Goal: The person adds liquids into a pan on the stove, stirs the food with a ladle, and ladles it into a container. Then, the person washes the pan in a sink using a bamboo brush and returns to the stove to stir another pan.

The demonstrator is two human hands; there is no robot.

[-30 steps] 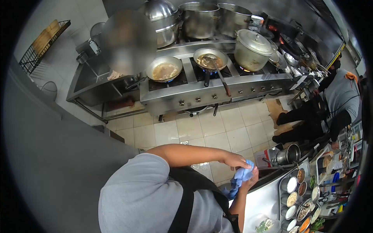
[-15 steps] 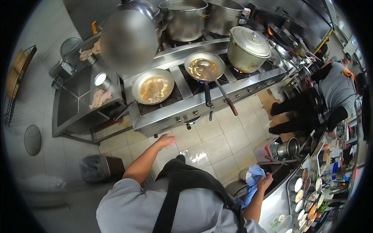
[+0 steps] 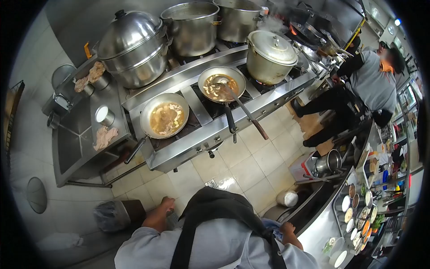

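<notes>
My left hand [image 3: 167, 204] hangs low beside my apron, above the floor, with nothing seen in it; its fingers look loosely apart. By my right hip, my right hand [image 3: 287, 229] is closed on a blue cloth [image 3: 272, 225], partly hidden by my body. On the stove ahead sits a frying pan [image 3: 164, 115] of brown broth with pale pieces, its black handle toward me. A second pan [image 3: 241, 80] holds similar food, and a ladle [image 3: 242, 107] rests in it. Both hands are away from the pans.
Large steel pots [image 3: 190, 29], a domed steamer [image 3: 131, 49] and a lidded pot [image 3: 271, 58] stand on the range. A steel sink [image 3: 74, 145] is left, a bin [image 3: 118, 215] below it. At right, a co-worker [image 3: 369, 83] stands beyond a counter with several ingredient bowls [image 3: 348, 215].
My left hand has dropped back toward my body. My right hand has brought the blue cloth down and in to my hip. The view has shifted, and the co-worker's posture has changed.
</notes>
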